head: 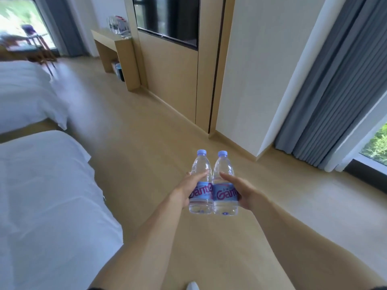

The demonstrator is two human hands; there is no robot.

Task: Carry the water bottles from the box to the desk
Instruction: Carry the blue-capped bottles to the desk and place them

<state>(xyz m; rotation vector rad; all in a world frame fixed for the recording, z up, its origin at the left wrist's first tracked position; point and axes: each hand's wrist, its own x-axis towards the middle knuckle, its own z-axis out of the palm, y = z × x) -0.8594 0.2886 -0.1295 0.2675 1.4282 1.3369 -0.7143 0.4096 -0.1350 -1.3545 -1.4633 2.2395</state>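
Note:
Two clear water bottles with pale blue caps and blue labels stand upright side by side in front of me, above the wooden floor. My left hand grips the left bottle around its middle. The right bottle is gripped by my right hand, thumb along its front. The two bottles touch each other. Far ahead at the upper left stands the wooden desk, with several blurred clear bottles on its top. The box is out of view.
Two beds with white sheets fill the left side. A wood-panelled wall with a dark screen and grey curtains run along the right. A strip of wooden floor leads to the desk. A chair stands by the far window.

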